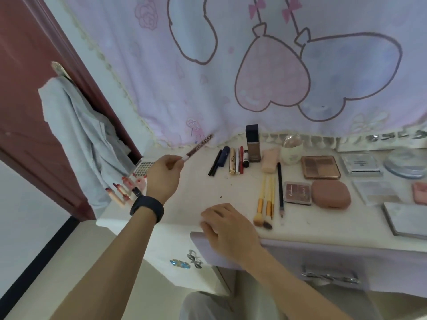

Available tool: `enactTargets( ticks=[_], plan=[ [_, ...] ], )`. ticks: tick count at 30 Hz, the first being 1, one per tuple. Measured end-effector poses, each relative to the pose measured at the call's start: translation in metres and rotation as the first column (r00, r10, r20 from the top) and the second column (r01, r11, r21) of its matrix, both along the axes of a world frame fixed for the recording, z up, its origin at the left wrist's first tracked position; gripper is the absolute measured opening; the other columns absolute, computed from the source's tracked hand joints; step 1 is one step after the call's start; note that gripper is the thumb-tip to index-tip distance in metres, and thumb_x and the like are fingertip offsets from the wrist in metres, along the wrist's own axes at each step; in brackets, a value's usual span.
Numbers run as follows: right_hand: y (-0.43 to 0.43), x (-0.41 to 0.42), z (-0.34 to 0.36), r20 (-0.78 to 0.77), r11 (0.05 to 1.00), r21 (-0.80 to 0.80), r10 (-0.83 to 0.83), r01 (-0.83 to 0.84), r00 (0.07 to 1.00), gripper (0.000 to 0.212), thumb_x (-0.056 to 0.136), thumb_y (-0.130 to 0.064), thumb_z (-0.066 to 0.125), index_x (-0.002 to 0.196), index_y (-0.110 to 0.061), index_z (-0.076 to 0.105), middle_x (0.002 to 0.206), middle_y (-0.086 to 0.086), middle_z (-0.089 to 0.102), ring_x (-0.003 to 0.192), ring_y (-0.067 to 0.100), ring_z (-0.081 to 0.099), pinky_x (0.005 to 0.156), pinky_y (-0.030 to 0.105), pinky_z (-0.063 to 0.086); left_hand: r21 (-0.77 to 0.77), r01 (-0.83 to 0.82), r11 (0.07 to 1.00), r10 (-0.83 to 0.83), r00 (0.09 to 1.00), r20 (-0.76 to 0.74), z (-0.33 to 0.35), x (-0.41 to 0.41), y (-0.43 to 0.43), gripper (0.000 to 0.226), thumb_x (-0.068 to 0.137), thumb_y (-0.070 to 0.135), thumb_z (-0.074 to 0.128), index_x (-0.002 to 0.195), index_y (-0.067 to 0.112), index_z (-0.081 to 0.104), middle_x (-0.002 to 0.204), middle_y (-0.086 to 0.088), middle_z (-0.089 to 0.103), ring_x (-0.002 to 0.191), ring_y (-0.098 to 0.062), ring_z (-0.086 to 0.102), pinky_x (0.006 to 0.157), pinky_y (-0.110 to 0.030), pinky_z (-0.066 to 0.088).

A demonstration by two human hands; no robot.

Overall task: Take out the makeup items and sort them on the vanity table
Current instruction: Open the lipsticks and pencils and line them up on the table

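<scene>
Nearest the camera, the right hand [227, 227] lay palm-down on the front edge of the white vanity table [196, 192], fingers loosely curled and together, holding nothing. Further out, the left hand [165, 175], with a dark wristband [147, 207] on its wrist, had thumb and fingertips pinched on the pale end of a slim dark-red patterned lip pencil [198, 146], which angled up and away toward the pink cartoon-print curtain [231, 65], clear of the tabletop. Judged step: sorting, w/ the pencil about to be placed. Most items were already laid out in groups: a row of dark and gold pens and liners [231, 160], a dark-capped foundation bottle [253, 144], three gold-handled brushes [265, 199], a brown eyeshadow palette [320, 166], a rounded pink compact [330, 194]. A cluster of red-tipped lipsticks [124, 190] sat at the table's left edge. Next move prob. called for lowering the pencil flat beside like items, either by the pen row or the lipsticks; which group couldn't be told. Care needed not to knock the row.
</scene>
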State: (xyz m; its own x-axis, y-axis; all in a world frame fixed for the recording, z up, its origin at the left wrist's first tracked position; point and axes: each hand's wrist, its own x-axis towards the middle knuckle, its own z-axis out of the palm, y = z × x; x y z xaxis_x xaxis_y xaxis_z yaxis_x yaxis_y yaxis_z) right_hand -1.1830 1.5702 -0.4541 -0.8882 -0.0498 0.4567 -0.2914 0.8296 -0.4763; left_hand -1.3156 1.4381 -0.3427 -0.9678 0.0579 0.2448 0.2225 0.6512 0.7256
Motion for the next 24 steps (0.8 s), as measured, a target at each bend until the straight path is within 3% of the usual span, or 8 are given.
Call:
enactTargets(
  ticks=[2,4,6,9,14,18,21,24],
  plan=[
    [0.005,0.002,0.02,0.182,0.971,-0.238,0.012,0.032,0.983,0.035,0.104,-0.044,0.047,0.131,-0.029,0.063,0.124,-0.019,0.062,0.117,-0.001,0.052,0.102,0.026,0.047,0.159,0.061,0.985,-0.063,0.998,0.009,0.006,0.025,-0.012,0.016,0.096,0.025,0.063,0.105,0.016,0.072,0.091,0.004,0.072,0.081,-0.011,0.066,0.074,-0.026,0.051],
    [0.009,0.003,0.038,0.249,0.833,-0.541,0.027,0.116,0.968,0.036,0.102,-0.045,0.053,0.132,-0.029,0.062,0.116,-0.024,0.063,0.105,-0.011,0.057,0.096,0.016,0.048,0.253,0.118,0.96,-0.127,0.992,0.018,0.008,0.05,-0.02,0.012,0.095,0.022,0.064,0.1,0.017,0.074,0.088,0.001,0.073,0.075,-0.008,0.063,0.067,-0.019,0.048],
    [0.013,0.001,0.054,0.254,0.691,-0.705,0.033,0.162,0.967,0.038,0.1,-0.046,0.056,0.132,-0.027,0.063,0.113,-0.023,0.065,0.103,-0.009,0.06,0.092,0.015,0.051,0.303,0.166,0.938,-0.18,0.984,0.019,0.005,0.072,-0.023,0.011,0.095,0.02,0.066,0.101,0.018,0.074,0.088,0.002,0.074,0.073,-0.004,0.062,0.064,-0.012,0.046],
    [0.015,0.003,0.07,0.227,0.587,-0.798,0.082,0.138,0.97,0.032,0.1,-0.046,0.057,0.126,-0.03,0.067,0.114,-0.017,0.071,0.107,0.004,0.066,0.1,0.038,0.054,0.38,0.218,0.899,-0.253,0.966,0.046,-0.006,0.099,-0.019,0.011,0.093,0.018,0.068,0.102,0.018,0.074,0.089,0.005,0.076,0.073,0.0,0.062,0.065,-0.011,0.046],
    [0.014,0.017,0.07,0.203,0.64,-0.758,0.049,0.126,0.978,0.008,0.1,-0.034,0.06,0.099,-0.037,0.068,0.097,-0.016,0.075,0.098,0.005,0.069,0.095,0.044,0.055,0.339,0.283,0.897,-0.319,0.946,0.053,-0.027,0.126,-0.01,0.01,0.091,0.029,0.071,0.1,0.026,0.075,0.095,0.014,0.075,0.093,-0.007,0.069,0.086,-0.026,0.054],
    [0.025,0.034,0.069,0.249,0.754,-0.638,0.009,0.157,0.969,0.01,0.102,-0.036,0.055,0.104,-0.032,0.064,0.095,-0.012,0.072,0.095,0.004,0.066,0.092,0.03,0.053,0.165,0.262,0.951,-0.263,0.965,-0.011,-0.025,0.134,-0.009,0.011,0.093,0.029,0.067,0.102,0.035,0.068,0.098,0.025,0.07,0.089,0.002,0.064,0.074,-0.01,0.046],
    [0.038,0.047,0.076,0.365,0.82,-0.555,0.093,0.137,0.926,0.017,0.105,-0.038,0.047,0.104,-0.026,0.058,0.095,-0.005,0.07,0.09,0.013,0.067,0.089,0.036,0.056,-0.105,0.224,0.969,-0.242,0.948,-0.205,-0.016,0.133,-0.013,0.026,0.094,0.029,0.063,0.119,0.035,0.059,0.115,0.023,0.062,0.099,0.002,0.057,0.079,-0.02,0.05],
    [0.047,0.059,0.091,0.516,0.93,-0.366,0.17,0.036,0.84,0.02,0.107,-0.042,0.041,0.102,-0.028,0.053,0.088,-0.002,0.066,0.073,0.01,0.061,0.073,0.028,0.052,-0.536,0.134,0.834,-0.447,0.733,-0.512,-0.008,0.13,-0.017,0.055,0.087,0.024,0.07,0.138,0.032,0.052,0.137,0.008,0.055,0.119,-0.015,0.051,0.089,-0.033,0.052]
  ],
)
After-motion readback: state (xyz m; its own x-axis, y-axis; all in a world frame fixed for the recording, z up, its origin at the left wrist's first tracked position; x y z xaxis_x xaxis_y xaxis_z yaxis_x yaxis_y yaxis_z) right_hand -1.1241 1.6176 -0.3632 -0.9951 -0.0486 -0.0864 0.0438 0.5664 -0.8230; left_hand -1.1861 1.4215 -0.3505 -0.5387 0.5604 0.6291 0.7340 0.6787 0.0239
